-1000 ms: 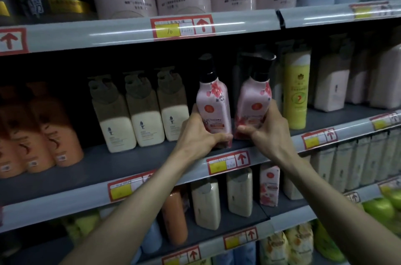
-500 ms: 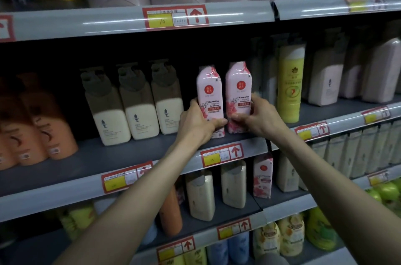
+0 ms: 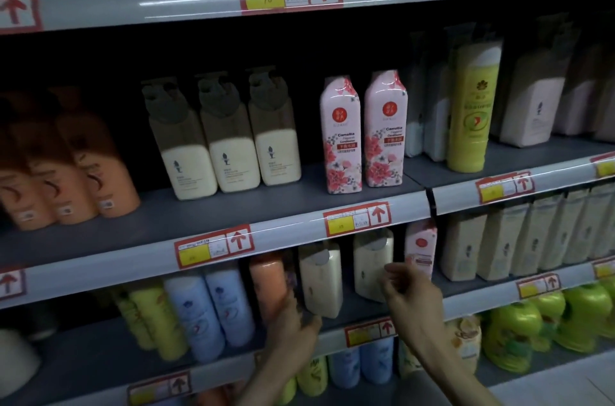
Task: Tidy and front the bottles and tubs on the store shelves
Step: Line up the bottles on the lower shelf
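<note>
Left hand (image 3: pixel 293 322): at the base of a cream flip-cap plastic bottle (image 3: pixel 320 282) on the grey lower shelf (image 3: pixel 83 359); grip blurred, we cannot tell. Right hand (image 3: pixel 411 292): loosely curled, empty, before the twin cream bottle (image 3: pixel 372 264). We judge both bottles full, rigid and slick; take them mid-body.

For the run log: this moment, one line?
camellia conditioner bottles: fronted, unheld; left hand: lower shelf, grip unclear; right hand: by cream bottle, empty

pink bottles (image 3: pixel 341 136) released, upright, labels forward, left hand (image 3: pixel 293 325) and right hand (image 3: pixel 412 296) dropped to lower shelf (image 3: pixel 482 298)
</note>
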Demonstrator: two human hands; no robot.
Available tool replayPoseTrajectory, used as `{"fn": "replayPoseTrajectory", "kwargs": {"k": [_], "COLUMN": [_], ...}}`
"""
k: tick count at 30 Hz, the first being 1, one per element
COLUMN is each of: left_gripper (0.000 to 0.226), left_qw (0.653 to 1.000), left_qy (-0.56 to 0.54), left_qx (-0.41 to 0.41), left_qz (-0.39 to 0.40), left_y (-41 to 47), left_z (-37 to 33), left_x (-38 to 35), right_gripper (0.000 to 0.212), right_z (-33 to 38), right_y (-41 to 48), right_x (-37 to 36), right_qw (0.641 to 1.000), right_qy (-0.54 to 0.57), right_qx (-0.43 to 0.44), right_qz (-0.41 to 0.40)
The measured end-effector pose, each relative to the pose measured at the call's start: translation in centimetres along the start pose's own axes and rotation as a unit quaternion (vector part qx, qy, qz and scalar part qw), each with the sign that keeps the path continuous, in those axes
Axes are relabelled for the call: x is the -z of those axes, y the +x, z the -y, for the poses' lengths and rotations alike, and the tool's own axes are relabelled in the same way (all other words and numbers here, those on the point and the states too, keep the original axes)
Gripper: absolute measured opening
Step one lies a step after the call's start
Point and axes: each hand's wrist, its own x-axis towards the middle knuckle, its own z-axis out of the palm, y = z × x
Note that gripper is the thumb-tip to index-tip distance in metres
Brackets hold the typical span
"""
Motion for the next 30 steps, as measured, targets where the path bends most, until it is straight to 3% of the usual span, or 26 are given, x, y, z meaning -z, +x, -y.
{"fn": "replayPoseTrajectory", "kwargs": {"k": [2,6,11,15,18,22,30], "left_gripper": [0.100,0.090,0.079,0.091,0.086,0.099,0.085], "left_qw": [1.000,1.000,0.998,0.994,0.994,0.993,0.983], "left_qy": [0.008,-0.014,-0.012,0.066,0.062,0.070,0.043], "left_qx": [0.022,0.002,-0.053,-0.083,-0.086,-0.093,-0.179], "left_qz": [0.015,0.013,-0.007,-0.020,-0.013,-0.009,0.007], "left_y": [3.0,2.9,3.6,3.1,2.7,2.0,-3.6], "left_z": [2.8,-0.4,-0.9,-0.7,-0.7,0.1,-2.6], "left_x": [-1.2,-1.1,-1.0,-1.5,-1.8,-1.6,3.8], "right_gripper": [0.027,0.055,0.058,0.062,0.059,0.063,0.069], "right_z": [-0.7,-1.3,-0.4,-0.8,-1.3,-1.1,3.9], "right_y": [0.1,1.3,2.8,3.3,2.9,1.4,-1.9], "right_x": [-0.6,-0.9,-1.5,-1.6,-0.6,1.5,6.5], "right_qw": [1.000,0.999,0.997,0.998,0.997,0.995,0.991], "right_qy": [-0.003,0.000,0.017,-0.001,-0.007,-0.002,0.037], "right_qx": [-0.020,-0.034,-0.001,-0.020,-0.010,0.030,0.081], "right_qz": [-0.001,-0.013,0.072,0.067,0.073,0.097,0.098]}}
